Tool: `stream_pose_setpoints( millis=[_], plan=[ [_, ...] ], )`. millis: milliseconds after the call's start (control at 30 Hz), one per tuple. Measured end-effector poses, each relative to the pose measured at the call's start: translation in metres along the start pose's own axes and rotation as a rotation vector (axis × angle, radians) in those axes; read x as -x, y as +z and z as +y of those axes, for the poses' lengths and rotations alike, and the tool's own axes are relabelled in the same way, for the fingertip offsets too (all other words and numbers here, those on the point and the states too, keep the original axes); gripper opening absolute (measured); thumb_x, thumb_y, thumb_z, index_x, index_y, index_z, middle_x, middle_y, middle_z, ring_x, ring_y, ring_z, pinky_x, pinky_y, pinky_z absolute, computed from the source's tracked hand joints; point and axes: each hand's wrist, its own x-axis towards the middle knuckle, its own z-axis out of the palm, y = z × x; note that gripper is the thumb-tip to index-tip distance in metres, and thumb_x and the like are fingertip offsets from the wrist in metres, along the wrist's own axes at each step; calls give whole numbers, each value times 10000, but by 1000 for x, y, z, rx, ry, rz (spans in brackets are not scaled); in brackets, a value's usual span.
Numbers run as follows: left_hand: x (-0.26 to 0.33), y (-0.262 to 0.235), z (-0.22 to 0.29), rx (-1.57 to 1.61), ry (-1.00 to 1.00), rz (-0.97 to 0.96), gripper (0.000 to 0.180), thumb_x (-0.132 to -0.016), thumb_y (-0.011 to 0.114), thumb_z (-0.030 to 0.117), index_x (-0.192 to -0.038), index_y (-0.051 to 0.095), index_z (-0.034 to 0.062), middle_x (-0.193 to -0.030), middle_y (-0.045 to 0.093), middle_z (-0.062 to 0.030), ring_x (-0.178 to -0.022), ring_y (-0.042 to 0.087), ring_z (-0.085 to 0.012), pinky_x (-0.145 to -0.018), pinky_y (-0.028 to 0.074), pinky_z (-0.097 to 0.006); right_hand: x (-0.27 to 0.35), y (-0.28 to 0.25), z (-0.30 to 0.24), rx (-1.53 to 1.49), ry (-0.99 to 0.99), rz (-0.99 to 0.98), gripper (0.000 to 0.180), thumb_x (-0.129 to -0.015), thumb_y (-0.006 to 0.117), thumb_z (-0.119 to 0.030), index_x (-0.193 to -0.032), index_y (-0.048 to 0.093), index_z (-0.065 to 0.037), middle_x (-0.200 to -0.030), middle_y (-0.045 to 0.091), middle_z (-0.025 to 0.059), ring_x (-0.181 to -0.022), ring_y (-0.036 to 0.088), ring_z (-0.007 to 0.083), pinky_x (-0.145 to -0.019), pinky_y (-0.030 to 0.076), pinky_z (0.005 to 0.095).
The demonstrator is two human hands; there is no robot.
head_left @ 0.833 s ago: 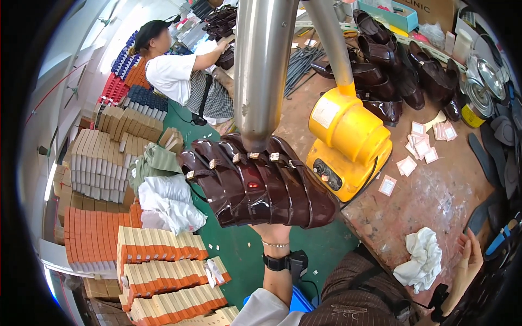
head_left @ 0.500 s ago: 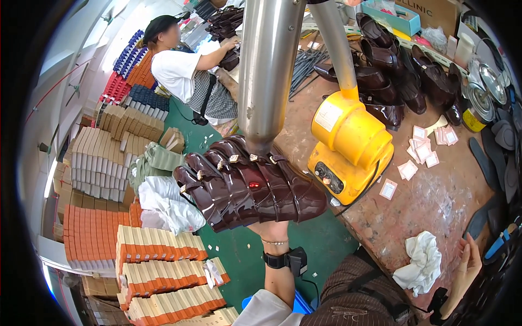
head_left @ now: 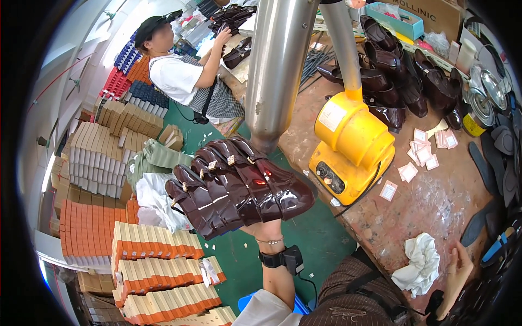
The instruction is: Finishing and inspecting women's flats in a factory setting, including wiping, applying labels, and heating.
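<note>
My left hand (head_left: 265, 229) is raised from below and mostly hidden behind a fanned bunch of several glossy dark brown shoes (head_left: 234, 187) with small gold buckles, which it grips. The bunch hangs just below and left of the mouth of a wide metal duct (head_left: 277, 70). A black wrist device (head_left: 283, 258) sits on that forearm. My right hand (head_left: 455, 269) lies at the lower right on the edge of the reddish workbench (head_left: 435, 201), fingers stretched out, next to a crumpled white cloth (head_left: 418, 263). It holds nothing that I can see.
A yellow blower machine (head_left: 353, 146) stands on the bench under a thinner pipe. More dark shoes (head_left: 402, 70), small paper tags (head_left: 424, 152), tins and insoles lie at the right. A co-worker (head_left: 185, 81) handles shoes at the far bench. Stacked shoe boxes (head_left: 157, 261) fill the green floor at the left.
The bunch of shoes has swung down and to the left, away from the duct mouth, and tilted. My right hand has stayed in place.
</note>
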Motion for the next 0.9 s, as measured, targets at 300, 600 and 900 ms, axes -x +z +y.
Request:
stream_pose_setpoints(
  millis=[300, 600, 900],
  plan=[
    [11, 13, 14, -871, 187, 157, 770, -890, 578, 532, -1476, 361, 82, -1522, 341, -172, -1402, 278, -412, -1175, 170, -559, 40, 42, -7, 559, -340, -306, 1012, -538, 887, -163, -1443, 437, -137, -1493, 320, 272, -1387, 285, 468, -1142, 254, 509],
    [102, -24, -6, -1029, -380, 464, 810, -796, 689, 458, -1397, 404, -4, -1377, 467, -175, -1252, 440, -348, -1083, 327, -491, 40, 59, 63, 465, -343, -234, 656, -613, 768, -41, -1239, 612, -160, -1363, 507, 145, -1231, 476, 379, -981, 454, 495],
    [154, -1, -9, -1367, -537, 524, 876, -668, 835, 360, -1308, 452, -100, -1215, 596, -183, -1078, 608, -286, -967, 496, -432, 19, -82, -8, -673, -287, 510, 678, -776, 667, -205, -1375, 478, 51, -1321, 563, 147, -1187, 564, 216, -1044, 414, 334]
  ],
)
